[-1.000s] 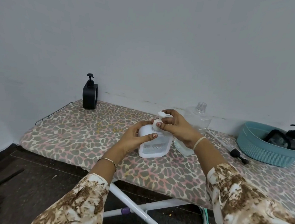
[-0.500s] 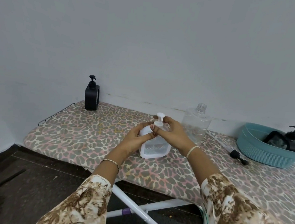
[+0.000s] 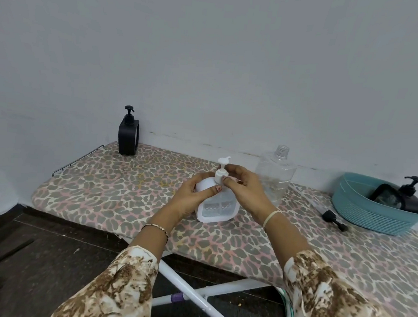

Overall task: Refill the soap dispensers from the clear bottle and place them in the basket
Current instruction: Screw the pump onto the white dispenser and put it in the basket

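A white soap dispenser (image 3: pixel 217 208) stands on the leopard-print ironing board (image 3: pixel 104 189) at the centre. My left hand (image 3: pixel 193 195) grips its body from the left. My right hand (image 3: pixel 244 189) pinches the collar of its white pump (image 3: pixel 221 168) at the neck. Behind my right hand stands the clear bottle (image 3: pixel 276 174), uncapped, with a little liquid at the bottom. A teal basket (image 3: pixel 372 215) at the right holds a black dispenser (image 3: pixel 410 198) lying tilted. Another black dispenser (image 3: pixel 128 133) stands upright at the board's far left corner.
A small black cap (image 3: pixel 334 220) lies on the board between the clear bottle and the basket. The wall runs right behind the board. White crossed legs (image 3: pixel 191 293) show below the front edge, over a dark floor.
The pump head now stands upright on the white dispenser, clear of my fingers. My right hand has shifted down to the neck collar. The camera has tilted slightly.
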